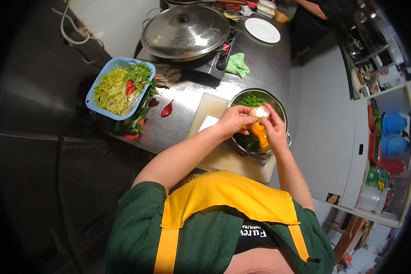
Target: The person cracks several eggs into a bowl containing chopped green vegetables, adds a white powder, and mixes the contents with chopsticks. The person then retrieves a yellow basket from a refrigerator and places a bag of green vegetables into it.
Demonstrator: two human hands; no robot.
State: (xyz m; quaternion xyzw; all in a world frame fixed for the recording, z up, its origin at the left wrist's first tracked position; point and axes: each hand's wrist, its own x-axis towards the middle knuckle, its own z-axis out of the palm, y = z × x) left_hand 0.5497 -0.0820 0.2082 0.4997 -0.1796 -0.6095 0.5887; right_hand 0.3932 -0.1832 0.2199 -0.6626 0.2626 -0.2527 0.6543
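Over a round metal bowl (286, 120), my left hand (235, 120) and my right hand (275, 127) hold an opened eggshell (262, 112) between them, its white inside showing. Within the bowl lie several raw egg yolks (260, 132) and chopped green herbs (251, 100). The bowl sits on what looks like a kitchen scale (255, 158), which rests on a pale cutting board (210, 102). A white item (208, 122), partly hidden by my left forearm, also lies on the board.
A large lidded pan (185, 32) stands on an induction cooker (222, 63). Near it are a green cloth (238, 65) and white plate (262, 30). At left, a blue basket (90, 99) holds cut vegetables; a red piece (167, 109) lies nearby. Another person (311, 24) stands beyond the counter.
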